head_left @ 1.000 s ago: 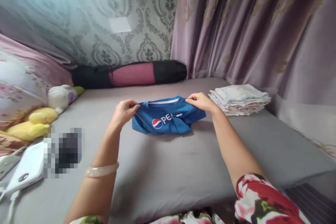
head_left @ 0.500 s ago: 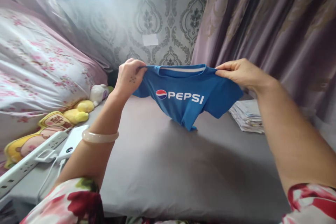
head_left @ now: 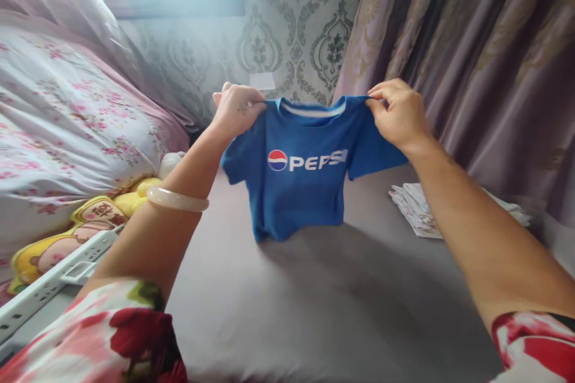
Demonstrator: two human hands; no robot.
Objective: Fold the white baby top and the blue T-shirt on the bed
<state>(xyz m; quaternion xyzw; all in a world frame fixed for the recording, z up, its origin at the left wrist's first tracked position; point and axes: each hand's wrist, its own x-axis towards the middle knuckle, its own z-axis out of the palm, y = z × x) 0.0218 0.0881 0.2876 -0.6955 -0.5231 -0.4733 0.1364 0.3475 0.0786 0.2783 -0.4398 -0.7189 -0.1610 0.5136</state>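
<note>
A blue T-shirt [head_left: 300, 197] with a round red, white and blue logo and white PEPSI lettering hangs upright between my hands, its front facing me. My left hand [head_left: 239, 109] pinches the shoulder on the left, beside the neckline. At the opposite shoulder my right hand [head_left: 398, 112] pinches the cloth between thumb and fingers. Both sleeves droop outward below my hands. The hem hangs low over the grey sheet [head_left: 332, 311], where the shirt casts a shadow; whether it touches the sheet I cannot tell.
Folded clothes [head_left: 415, 209] lie in a stack at the right, partly behind my right forearm. On the left are a white power strip [head_left: 54, 278], yellow plush toys [head_left: 49, 254] and floral bedding [head_left: 81, 114]. Purple curtains [head_left: 471, 72] hang at the right, near a patterned wall [head_left: 296, 30].
Both hands have risen slightly in view. The T-shirt, which was bunched toward its bottom, now hangs longer and flatter, with its hem spread wider.
</note>
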